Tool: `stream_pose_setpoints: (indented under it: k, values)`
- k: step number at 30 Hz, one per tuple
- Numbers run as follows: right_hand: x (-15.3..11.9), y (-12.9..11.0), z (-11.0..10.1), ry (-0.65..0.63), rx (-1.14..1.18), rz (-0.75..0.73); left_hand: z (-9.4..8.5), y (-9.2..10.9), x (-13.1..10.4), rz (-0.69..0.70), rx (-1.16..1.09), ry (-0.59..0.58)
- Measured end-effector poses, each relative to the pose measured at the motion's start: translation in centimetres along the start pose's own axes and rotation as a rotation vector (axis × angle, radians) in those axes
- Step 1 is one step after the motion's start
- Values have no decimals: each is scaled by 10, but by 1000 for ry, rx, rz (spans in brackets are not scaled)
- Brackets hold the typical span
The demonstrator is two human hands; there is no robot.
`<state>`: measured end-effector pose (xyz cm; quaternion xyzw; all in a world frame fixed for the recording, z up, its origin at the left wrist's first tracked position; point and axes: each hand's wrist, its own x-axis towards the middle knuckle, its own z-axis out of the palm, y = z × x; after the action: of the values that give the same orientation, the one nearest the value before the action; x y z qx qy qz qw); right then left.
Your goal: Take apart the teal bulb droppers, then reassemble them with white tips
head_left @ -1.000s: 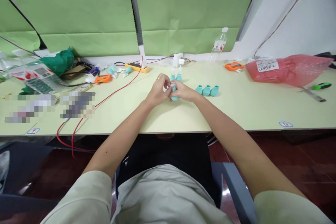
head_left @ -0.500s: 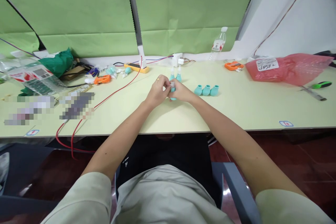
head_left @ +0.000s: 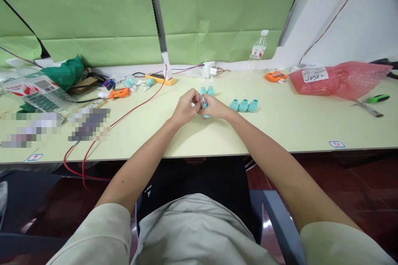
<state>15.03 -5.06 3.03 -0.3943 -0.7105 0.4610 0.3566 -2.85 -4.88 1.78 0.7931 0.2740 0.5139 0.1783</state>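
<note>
Both hands meet over the middle of the table around one small teal squeeze bulb (head_left: 206, 115) with a clear nozzle in its neck. My right hand (head_left: 214, 107) is closed round the bulb, covering much of it. From the other side my left hand (head_left: 187, 107) has thumb and fingers pinched at the clear nozzle (head_left: 203, 100); the fingertips are partly hidden. Just behind stand two teal bulbs (head_left: 210, 90) with clear nozzles pointing up. To the right, several teal bulbs without nozzles, such as the middle one (head_left: 243, 105), stand in a row.
At left lie a large plastic bottle (head_left: 43, 91), a green bag (head_left: 66, 72) and an orange tool (head_left: 119, 93). A red cable (head_left: 137, 109) crosses the table. Rightward are a clear bottle (head_left: 258, 51), orange clips (head_left: 275, 76), a red bag (head_left: 338, 80) and a green-handled screwdriver (head_left: 377, 98).
The view has shifted slightly. Both hands stay together on the bulb, and its nozzle now leans a little to the left.
</note>
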Motion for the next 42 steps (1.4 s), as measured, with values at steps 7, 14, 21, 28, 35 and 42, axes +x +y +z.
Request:
stream_pose_setpoints:
  k: [7,14,21,28,35,42]
  values:
    - [2,1,-3,-63,-8,-4,-1,1,2,10,-14,12]
    - [4,1,-2,-75,118,-56,1,1,3,118,50,73]
    - [5,3,4,53,86,-71,4,-7,2,13,58,152]
    - [8,7,6,79,101,-99,1,-4,3,21,179,181]
    - [3,-4,7,16,263,-78,0,-7,1,218,368,153]
    - [2,-3,6,-35,299,-104,0,-9,1,280,423,139]
